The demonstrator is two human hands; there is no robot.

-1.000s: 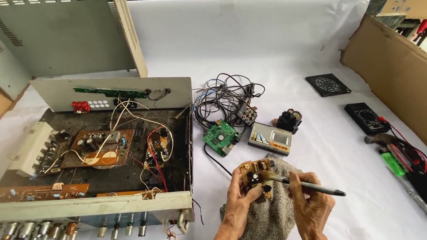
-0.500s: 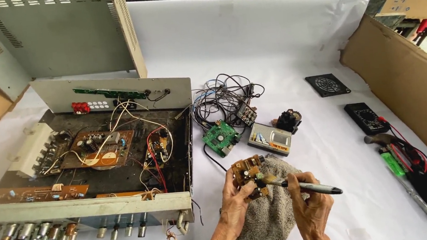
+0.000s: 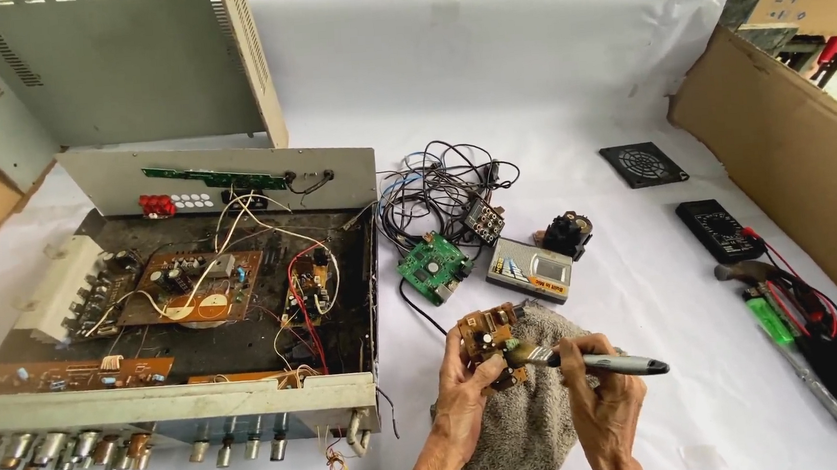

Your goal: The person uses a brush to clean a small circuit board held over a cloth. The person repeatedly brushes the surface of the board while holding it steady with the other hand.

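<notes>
- The left hand (image 3: 464,399) pinches a small brown circuit board (image 3: 486,339) studded with tiny components, thumb on the near face and fingers curled behind its lower edge, tilting it up over the cloth.
- The right hand (image 3: 602,399) has its fingers pressed together around a slim grey-and-black brush handle (image 3: 604,361), held like a pen; the pale bristle tip meets the right side of the small board.
- Both hands sit above a crumpled grey towel (image 3: 526,434) lying on the white table covering (image 3: 545,79), near the bottom middle of the view.
- Just behind the small board lie a small silver pocket radio (image 3: 530,269), a green square circuit board (image 3: 434,267) and a black round motor-like part (image 3: 567,233), all close together.
- A tangle of black and coloured wires (image 3: 435,185) lies beyond the green board.
- To the left stands a large opened metal amplifier chassis (image 3: 185,403), its insides showing brown boards and red, white and yellow leads, with a row of knob shafts along its front edge.
- A grey perforated metal cover (image 3: 112,60) stands upright behind the chassis.
- Well off to the right lie a black square fan grille (image 3: 642,163), a black multimeter (image 3: 719,229) and a green-handled tool (image 3: 770,318), beside a brown cardboard sheet (image 3: 786,160).
</notes>
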